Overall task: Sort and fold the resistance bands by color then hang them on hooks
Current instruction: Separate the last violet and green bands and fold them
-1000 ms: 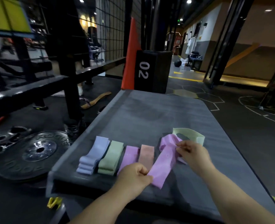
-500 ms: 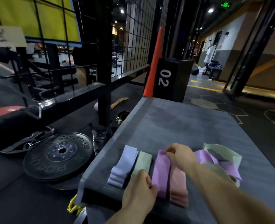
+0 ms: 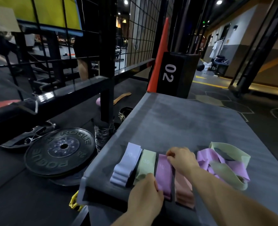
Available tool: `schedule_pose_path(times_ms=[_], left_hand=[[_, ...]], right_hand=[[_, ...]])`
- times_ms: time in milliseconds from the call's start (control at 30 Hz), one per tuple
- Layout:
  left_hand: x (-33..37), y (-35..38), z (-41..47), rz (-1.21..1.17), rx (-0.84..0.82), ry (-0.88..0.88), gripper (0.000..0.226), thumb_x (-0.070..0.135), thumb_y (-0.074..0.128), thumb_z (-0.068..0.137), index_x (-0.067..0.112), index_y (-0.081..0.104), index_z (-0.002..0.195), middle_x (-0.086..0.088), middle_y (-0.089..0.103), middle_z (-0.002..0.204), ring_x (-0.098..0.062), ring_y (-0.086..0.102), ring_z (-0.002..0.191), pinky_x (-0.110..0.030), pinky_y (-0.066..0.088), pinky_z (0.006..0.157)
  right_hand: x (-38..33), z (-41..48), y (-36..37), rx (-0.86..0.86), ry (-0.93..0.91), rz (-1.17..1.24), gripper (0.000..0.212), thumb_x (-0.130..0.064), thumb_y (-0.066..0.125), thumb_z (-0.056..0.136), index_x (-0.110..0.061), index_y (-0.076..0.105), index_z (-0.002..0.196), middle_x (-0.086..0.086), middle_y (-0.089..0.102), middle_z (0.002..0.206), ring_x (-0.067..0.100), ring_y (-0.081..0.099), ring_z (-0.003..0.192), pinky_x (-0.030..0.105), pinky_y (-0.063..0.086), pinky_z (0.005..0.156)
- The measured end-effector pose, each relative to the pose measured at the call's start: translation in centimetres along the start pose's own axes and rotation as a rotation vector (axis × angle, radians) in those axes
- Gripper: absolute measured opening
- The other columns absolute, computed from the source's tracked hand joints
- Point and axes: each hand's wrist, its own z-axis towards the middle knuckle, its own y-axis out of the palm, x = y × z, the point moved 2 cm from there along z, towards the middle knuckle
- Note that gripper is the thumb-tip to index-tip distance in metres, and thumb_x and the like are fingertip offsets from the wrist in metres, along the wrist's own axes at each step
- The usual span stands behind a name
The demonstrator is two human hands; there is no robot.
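While the right forearm hides part of the pink band [image 3: 184, 192], both hands hold the folded purple band [image 3: 163, 172] on the table [image 3: 184, 121].
Right hand [image 3: 182, 161] fingers [image 3: 170, 158], curled tight, pinch its far end; left hand [image 3: 144, 195] fingers [image 3: 152, 182] curl round its near end, covering it, thumb hidden, at lower centre of the frame.

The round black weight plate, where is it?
In the head view, the weight plate lies flat on the floor at the left, beside the grey platform.
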Motion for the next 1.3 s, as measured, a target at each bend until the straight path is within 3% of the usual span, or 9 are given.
schedule_pose_path(times_ms=[267, 433, 667, 733, 833, 900, 1033, 1100, 1300], left_hand=[[0.2, 0.1, -0.3, 0.047, -0.037, 0.016, 0.031, 0.039, 0.050, 0.090, 0.026, 0.030, 0.071, 0.006, 0.051, 0.099, -0.017, 0.055, 0.105, -0.027, 0.039, 0.083], [0.9, -0.6, -0.6, 0.032, 0.029, 0.056, 0.023, 0.042, 0.051, 0.090, 0.023, 0.040, 0.081, 0.007, 0.043, 0.081, -0.018, 0.057, 0.096, -0.028, 0.043, 0.080], [0.4, -0.5, 0.5, 0.137, 0.259, 0.354, 0.006, 0.030, 0.045, 0.076, 0.029, 0.040, 0.078, 0.012, 0.052, 0.074, -0.017, 0.052, 0.072, -0.031, 0.043, 0.059], [0.2, -0.1, 0.8, 0.186, 0.286, 0.406, 0.014, 0.029, 0.048, 0.072, 0.032, 0.054, 0.084, 0.016, 0.058, 0.089, -0.014, 0.053, 0.088, -0.031, 0.042, 0.072], [-0.4, 1.0, 1.3, 0.320, 0.189, 0.398, 0.031, 0.035, 0.044, 0.078, 0.032, 0.070, 0.095, 0.014, 0.067, 0.111, -0.019, 0.060, 0.114, -0.036, 0.029, 0.099], [-0.7, 1.7, 1.5, 0.412, 0.115, 0.360, 0.039, 0.040, 0.040, 0.080, 0.033, 0.074, 0.099, 0.012, 0.069, 0.112, -0.021, 0.062, 0.114, -0.037, 0.018, 0.107], [-1.0, 2.6, 1.5, 0.523, -0.029, 0.303, 0.044, 0.043, 0.039, 0.075, 0.035, 0.075, 0.099, 0.011, 0.072, 0.107, -0.021, 0.067, 0.105, -0.041, 0.020, 0.104], [-1.3, 3.0, 1.5, 0.542, -0.082, 0.283, 0.044, 0.044, 0.038, 0.072, 0.035, 0.076, 0.093, 0.010, 0.073, 0.102, -0.022, 0.069, 0.100, -0.041, 0.027, 0.097], [-1.9, 3.7, 1.6, 0.564, -0.124, 0.234, 0.046, 0.048, 0.038, 0.072, 0.034, 0.077, 0.093, 0.010, 0.074, 0.099, -0.022, 0.070, 0.097, -0.038, 0.031, 0.091]], right_hand=[[0.3, 0.0, 0.6, 0.006, 0.015, 0.003, 0.025, -0.031, 0.054, 0.090, -0.035, 0.065, 0.112, -0.008, 0.065, 0.118, 0.020, 0.052, 0.117, 0.031, 0.041, 0.095], [0.7, -0.4, 0.6, 0.015, 0.030, 0.022, 0.025, -0.032, 0.054, 0.091, -0.035, 0.064, 0.115, -0.007, 0.065, 0.118, 0.020, 0.052, 0.117, 0.032, 0.040, 0.096], [1.0, -1.0, 0.1, 0.045, -0.029, 0.038, 0.038, -0.036, 0.047, 0.097, -0.037, 0.052, 0.134, -0.010, 0.051, 0.140, 0.018, 0.039, 0.132, 0.037, 0.033, 0.107], [1.1, -1.7, 0.3, 0.056, -0.089, 0.019, 0.038, -0.036, 0.044, 0.098, -0.039, 0.050, 0.135, -0.015, 0.045, 0.145, 0.013, 0.034, 0.136, 0.035, 0.031, 0.108], [1.2, -2.6, 1.0, -0.038, -0.198, -0.067, 0.045, -0.042, 0.036, 0.100, -0.041, 0.034, 0.145, -0.018, 0.023, 0.157, 0.008, 0.013, 0.146, 0.036, 0.018, 0.116], [1.2, -3.0, 1.5, -0.132, -0.249, -0.148, 0.053, -0.052, 0.024, 0.099, -0.040, 0.020, 0.150, -0.017, 0.008, 0.160, 0.009, -0.002, 0.148, 0.039, 0.007, 0.119], [1.1, -3.4, 2.2, -0.199, -0.281, -0.214, 0.098, -0.078, -0.022, 0.066, -0.037, 0.002, 0.153, -0.015, -0.005, 0.161, 0.014, -0.014, 0.148, 0.045, -0.005, 0.118], [1.1, -3.3, 2.5, -0.204, -0.275, -0.214, 0.105, -0.072, -0.025, 0.056, -0.037, 0.000, 0.152, -0.015, -0.006, 0.161, 0.014, -0.015, 0.148, 0.046, -0.007, 0.117], [1.2, -3.0, 2.9, -0.222, -0.278, -0.239, 0.093, -0.071, -0.020, 0.067, -0.037, -0.002, 0.152, -0.014, -0.004, 0.161, 0.015, -0.014, 0.148, 0.048, -0.006, 0.117]])
